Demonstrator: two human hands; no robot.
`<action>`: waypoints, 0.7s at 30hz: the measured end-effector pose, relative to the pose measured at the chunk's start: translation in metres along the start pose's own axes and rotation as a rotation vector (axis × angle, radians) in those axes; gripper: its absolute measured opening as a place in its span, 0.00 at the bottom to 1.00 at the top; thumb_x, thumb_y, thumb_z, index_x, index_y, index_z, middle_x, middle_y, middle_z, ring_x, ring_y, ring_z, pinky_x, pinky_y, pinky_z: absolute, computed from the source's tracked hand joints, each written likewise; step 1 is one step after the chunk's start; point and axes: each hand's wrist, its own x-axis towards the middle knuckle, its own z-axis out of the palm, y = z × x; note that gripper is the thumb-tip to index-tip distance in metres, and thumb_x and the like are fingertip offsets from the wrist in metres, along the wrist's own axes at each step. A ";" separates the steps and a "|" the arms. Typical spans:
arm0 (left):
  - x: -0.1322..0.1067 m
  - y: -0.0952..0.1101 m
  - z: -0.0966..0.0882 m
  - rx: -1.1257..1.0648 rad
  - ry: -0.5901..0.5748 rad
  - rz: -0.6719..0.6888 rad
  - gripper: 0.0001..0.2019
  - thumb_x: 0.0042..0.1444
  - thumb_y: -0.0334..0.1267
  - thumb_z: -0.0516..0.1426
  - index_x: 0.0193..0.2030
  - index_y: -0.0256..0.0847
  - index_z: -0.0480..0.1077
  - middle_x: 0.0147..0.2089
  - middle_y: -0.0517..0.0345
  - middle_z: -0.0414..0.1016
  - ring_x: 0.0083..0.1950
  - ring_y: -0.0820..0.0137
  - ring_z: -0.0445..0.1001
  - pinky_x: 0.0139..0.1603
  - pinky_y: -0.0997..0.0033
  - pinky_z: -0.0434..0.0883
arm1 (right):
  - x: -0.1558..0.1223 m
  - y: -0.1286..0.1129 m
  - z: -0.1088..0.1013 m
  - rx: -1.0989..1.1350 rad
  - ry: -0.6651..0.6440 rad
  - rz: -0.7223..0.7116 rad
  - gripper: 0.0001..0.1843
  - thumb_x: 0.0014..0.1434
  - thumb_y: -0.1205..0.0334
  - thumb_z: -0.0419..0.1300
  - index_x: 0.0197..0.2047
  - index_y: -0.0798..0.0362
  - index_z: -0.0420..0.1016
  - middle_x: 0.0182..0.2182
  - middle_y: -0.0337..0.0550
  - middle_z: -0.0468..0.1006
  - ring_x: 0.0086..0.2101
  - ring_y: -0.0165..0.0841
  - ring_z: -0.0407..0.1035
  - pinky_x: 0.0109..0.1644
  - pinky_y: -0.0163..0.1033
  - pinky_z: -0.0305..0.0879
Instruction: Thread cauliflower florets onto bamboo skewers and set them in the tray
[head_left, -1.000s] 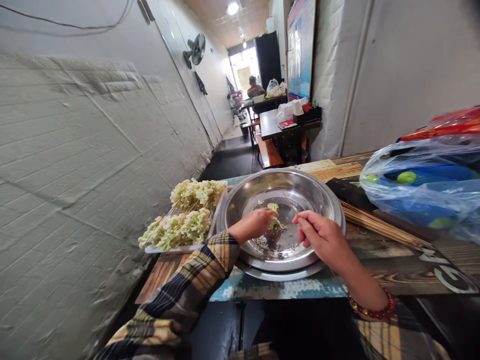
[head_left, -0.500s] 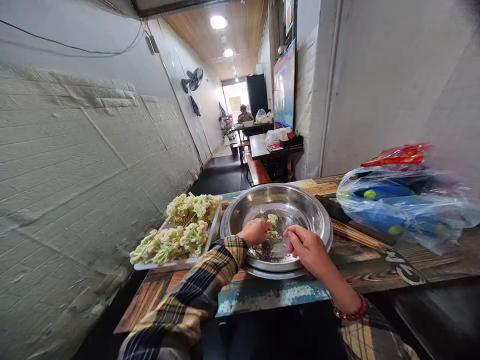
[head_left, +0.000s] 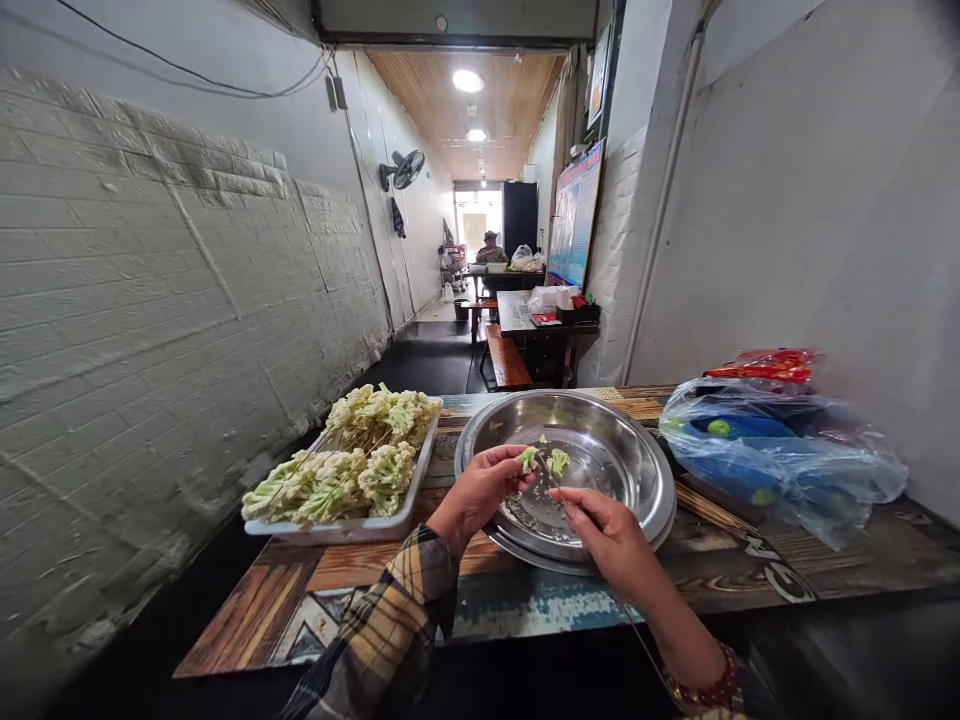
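Over the wide steel basin, my left hand pinches a small cauliflower floret between thumb and fingers. My right hand is closed on a thin wooden skewer, whose back end sticks out below the palm. Just beyond the right fingertips is another floret; whether it sits on the skewer or lies in the basin I cannot tell. Small crumbs are scattered over the basin's bottom. To the left, a white tray is heaped with skewered cauliflower.
Bare skewers lie right of the basin on the wood-patterned table. A clear plastic bag with blue and green things stands at the right, near a red packet. Farther back are a bench, tables and a seated person.
My left hand has come up from the basin with a floret and turned toward me. My right hand has shifted slightly lower. The camera view has levelled.
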 end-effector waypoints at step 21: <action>0.009 -0.008 0.022 0.001 0.009 0.067 0.14 0.50 0.39 0.64 0.42 0.35 0.73 0.35 0.55 0.76 0.31 0.76 0.71 0.30 0.77 0.64 | 0.003 0.001 -0.015 -0.183 -0.111 -0.027 0.26 0.62 0.64 0.45 0.61 0.58 0.66 0.21 0.35 0.68 0.23 0.29 0.63 0.29 0.35 0.60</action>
